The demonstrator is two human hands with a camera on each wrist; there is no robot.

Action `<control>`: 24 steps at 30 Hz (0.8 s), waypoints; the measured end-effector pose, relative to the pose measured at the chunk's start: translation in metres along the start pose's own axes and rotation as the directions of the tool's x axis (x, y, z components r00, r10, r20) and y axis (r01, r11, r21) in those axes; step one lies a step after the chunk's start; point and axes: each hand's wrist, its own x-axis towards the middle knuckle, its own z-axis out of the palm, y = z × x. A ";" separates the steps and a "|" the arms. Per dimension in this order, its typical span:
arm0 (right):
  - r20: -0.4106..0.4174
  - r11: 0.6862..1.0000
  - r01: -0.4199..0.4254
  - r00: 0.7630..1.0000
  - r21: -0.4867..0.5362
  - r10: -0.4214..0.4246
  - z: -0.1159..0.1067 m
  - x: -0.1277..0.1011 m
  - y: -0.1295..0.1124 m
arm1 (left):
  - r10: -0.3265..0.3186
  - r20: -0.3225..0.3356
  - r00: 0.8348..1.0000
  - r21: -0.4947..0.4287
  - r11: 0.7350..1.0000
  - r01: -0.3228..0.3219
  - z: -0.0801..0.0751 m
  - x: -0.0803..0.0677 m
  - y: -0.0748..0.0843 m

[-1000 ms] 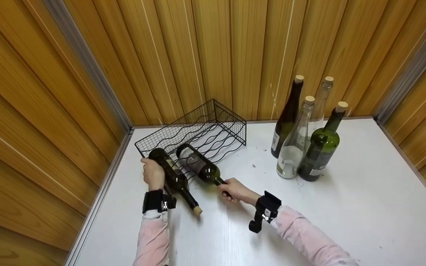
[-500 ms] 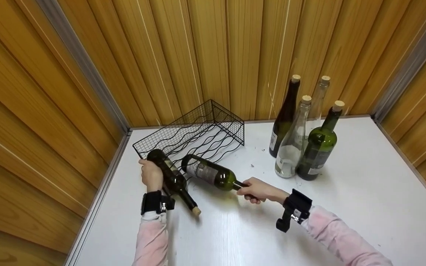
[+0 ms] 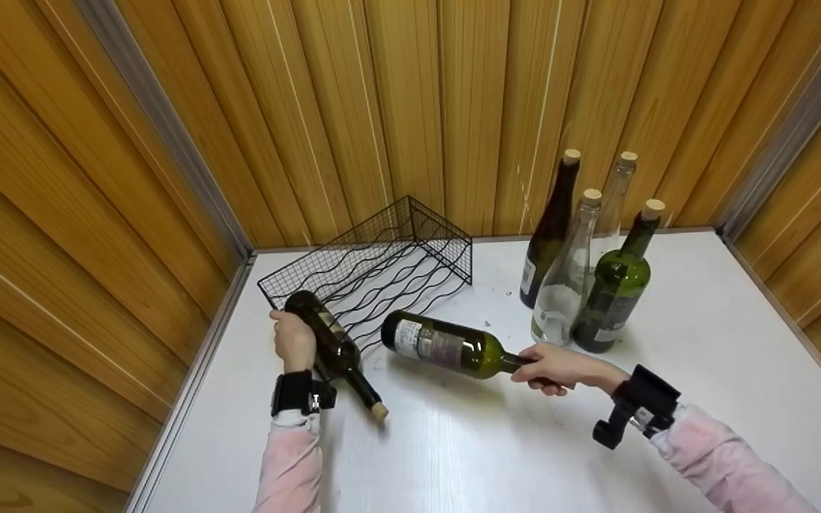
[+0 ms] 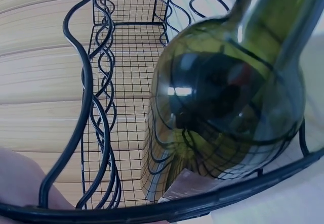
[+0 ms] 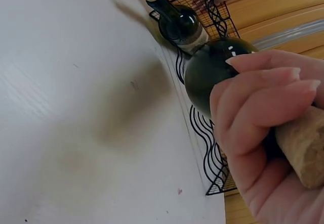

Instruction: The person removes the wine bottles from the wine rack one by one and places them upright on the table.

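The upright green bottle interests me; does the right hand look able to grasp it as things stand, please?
Probably not yet: the right hand seems near the upright green bottle, but its fingers hold another bottle by the neck.

The right hand (image 5: 268, 118) grips a green bottle (image 5: 203, 77) by the neck near a wire rack (image 5: 217, 178).

A white table (image 3: 410, 456) bears a black wire rack (image 3: 353, 258) and four upright corked bottles (image 3: 560, 306).

Six bottles (image 3: 446, 347), one wire rack (image 3: 343, 260), two hands (image 3: 556, 365)
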 end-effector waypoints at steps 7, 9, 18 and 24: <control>0.074 0.999 0.037 0.997 -0.017 -0.035 -0.026 -0.029 -0.009 | 0.014 -0.011 1.000 -0.003 1.000 -0.014 0.001 -0.001 -0.001; 0.082 0.999 0.035 0.996 -0.024 -0.033 -0.032 -0.035 -0.016 | 0.014 -0.010 1.000 -0.005 1.000 -0.014 0.001 -0.001 -0.001; 0.080 0.994 0.020 0.997 -0.112 -0.011 -0.052 -0.053 -0.042 | 0.029 0.024 0.999 0.004 1.000 -0.029 -0.001 -0.003 -0.002; 0.085 0.980 -0.007 0.996 -0.200 0.025 -0.065 -0.058 -0.061 | 0.031 0.046 0.998 -0.004 1.000 -0.031 -0.004 -0.003 -0.001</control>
